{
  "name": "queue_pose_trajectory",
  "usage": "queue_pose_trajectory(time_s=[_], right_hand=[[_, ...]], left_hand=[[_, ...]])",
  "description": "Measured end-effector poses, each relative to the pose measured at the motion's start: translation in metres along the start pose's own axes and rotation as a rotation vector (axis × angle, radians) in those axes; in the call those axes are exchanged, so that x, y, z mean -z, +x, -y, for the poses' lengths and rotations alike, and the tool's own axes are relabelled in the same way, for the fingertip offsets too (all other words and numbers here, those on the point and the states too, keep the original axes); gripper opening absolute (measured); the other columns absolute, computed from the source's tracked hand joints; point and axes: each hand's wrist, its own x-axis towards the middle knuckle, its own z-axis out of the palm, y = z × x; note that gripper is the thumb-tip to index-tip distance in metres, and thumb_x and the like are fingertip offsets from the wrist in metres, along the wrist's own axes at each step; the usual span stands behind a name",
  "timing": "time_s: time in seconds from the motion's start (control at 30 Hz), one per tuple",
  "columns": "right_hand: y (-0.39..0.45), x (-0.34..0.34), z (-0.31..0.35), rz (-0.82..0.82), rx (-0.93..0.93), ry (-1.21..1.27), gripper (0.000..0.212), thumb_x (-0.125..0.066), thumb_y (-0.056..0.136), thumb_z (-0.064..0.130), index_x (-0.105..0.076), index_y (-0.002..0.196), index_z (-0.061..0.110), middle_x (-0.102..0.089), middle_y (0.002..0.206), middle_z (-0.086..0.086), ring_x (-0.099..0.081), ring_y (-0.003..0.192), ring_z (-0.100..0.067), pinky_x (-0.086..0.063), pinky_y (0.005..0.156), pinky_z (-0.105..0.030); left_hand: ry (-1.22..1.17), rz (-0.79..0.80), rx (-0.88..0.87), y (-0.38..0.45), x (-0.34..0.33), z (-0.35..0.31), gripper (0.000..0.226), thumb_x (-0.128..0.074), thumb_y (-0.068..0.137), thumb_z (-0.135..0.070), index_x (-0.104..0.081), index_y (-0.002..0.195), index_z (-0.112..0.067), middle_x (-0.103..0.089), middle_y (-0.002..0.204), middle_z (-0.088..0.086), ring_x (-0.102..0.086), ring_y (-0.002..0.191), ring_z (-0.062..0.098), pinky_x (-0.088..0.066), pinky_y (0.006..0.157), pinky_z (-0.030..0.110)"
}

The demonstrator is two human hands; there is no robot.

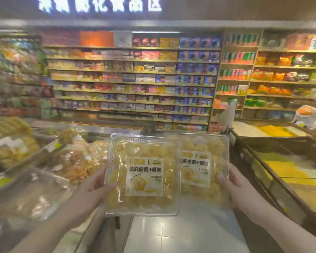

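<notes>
Two clear plastic clamshell boxes of yellow cookies held side by side over the aisle: left hand [95, 185] grips the front box [142, 176], right hand [235, 187] the rear box [202, 161]. Probably light, thin-walled, slippery; best supported at edges, contents crushable.

Two cookie boxes [143, 181] (clear), two hands [94, 187]
</notes>
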Motion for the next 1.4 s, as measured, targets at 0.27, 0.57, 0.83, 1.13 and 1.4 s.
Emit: queue_pose_trajectory(time_s=[0.27, 0.57, 0.83, 1.13, 1.4], right_hand=[[0.069, -0.168, 0.041, 0.246, 0.044, 0.036, 0.034, -0.050, 0.105, 0.028, -0.047, 0.136, 0.044, -0.076, 0.097, 0.017, -0.076, 0.080, -0.009, -0.058, 0.053, -0.033], [0.124, -0.367, 0.079, 0.654, 0.119, -0.003, 0.036, -0.049, 0.106, 0.025, -0.043, 0.131, 0.050, -0.076, 0.089, 0.009, -0.073, 0.095, -0.027, -0.059, 0.069, -0.042], [0.130, -0.522, 0.107, 1.068, 0.213, -0.002, 0.038, -0.048, 0.106, 0.029, -0.046, 0.122, 0.064, -0.073, 0.115, 0.018, -0.074, 0.097, -0.008, -0.061, 0.081, -0.048], [0.094, -0.643, 0.118, 1.274, 0.289, -0.085, 0.048, -0.051, 0.105, 0.032, -0.028, 0.138, 0.056, -0.067, 0.119, 0.016, -0.068, 0.100, -0.003, -0.055, 0.074, -0.013], [0.057, -0.733, 0.134, 1.318, 0.229, -0.078, 0.057, -0.056, 0.103, 0.023, -0.031, 0.152, 0.038, -0.077, 0.105, 0.008, -0.059, 0.047, -0.023, -0.046, 0.044, -0.034]], left_hand=[[-0.036, -0.283, -0.059, -0.063, 0.136, 0.001, 0.055, -0.062, 0.095, -0.011, -0.056, 0.141, -0.041, -0.069, 0.134, -0.002, -0.069, 0.118, 0.025, -0.056, 0.097, 0.053], [-0.046, -0.668, -0.038, -0.153, 0.216, 0.010, 0.050, -0.055, 0.098, -0.003, -0.059, 0.137, -0.034, -0.072, 0.129, -0.003, -0.073, 0.108, 0.014, -0.061, 0.074, 0.025], [-0.094, -1.032, -0.009, -0.215, 0.255, 0.008, 0.078, -0.091, 0.068, -0.047, -0.054, 0.136, -0.060, -0.069, 0.131, -0.015, -0.063, 0.103, 0.010, -0.045, 0.094, 0.038], [-0.193, -1.239, -0.095, -0.252, 0.272, 0.034, 0.059, -0.055, 0.097, -0.006, -0.051, 0.143, -0.042, -0.069, 0.134, 0.003, -0.068, 0.121, 0.031, -0.053, 0.099, 0.059], [-0.301, -1.312, -0.178, -0.289, 0.340, 0.048, 0.063, -0.053, 0.094, 0.006, -0.054, 0.142, -0.035, -0.071, 0.129, 0.014, -0.071, 0.114, 0.037, -0.063, 0.082, 0.051]])
